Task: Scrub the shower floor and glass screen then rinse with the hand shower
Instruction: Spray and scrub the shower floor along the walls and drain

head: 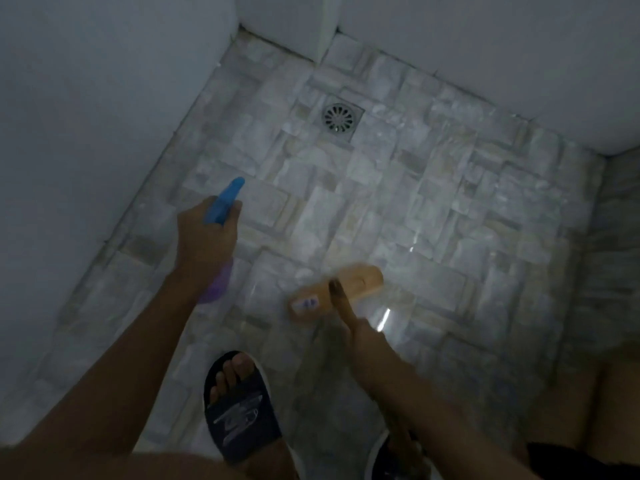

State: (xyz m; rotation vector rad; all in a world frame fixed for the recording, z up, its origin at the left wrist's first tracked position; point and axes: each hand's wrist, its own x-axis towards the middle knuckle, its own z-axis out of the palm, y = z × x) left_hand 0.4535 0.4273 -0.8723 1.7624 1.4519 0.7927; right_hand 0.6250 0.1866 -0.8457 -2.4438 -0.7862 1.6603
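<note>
My left hand (204, 233) grips a spray bottle (221, 202) with a blue trigger head and a purple body, its nozzle pointing at the floor. My right hand (363, 336) holds the handle of a wooden scrub brush (337, 292), whose blurred head lies on the wet stone-tile shower floor (433, 209). A round metal drain (341, 117) sits in the floor near the far wall. The glass screen and the hand shower are out of sight.
White walls (86, 116) close the floor on the left and far sides. My left foot in a dark slide sandal (239, 407) stands on the tiles near the bottom; a second sandal (398, 455) shows under my right arm.
</note>
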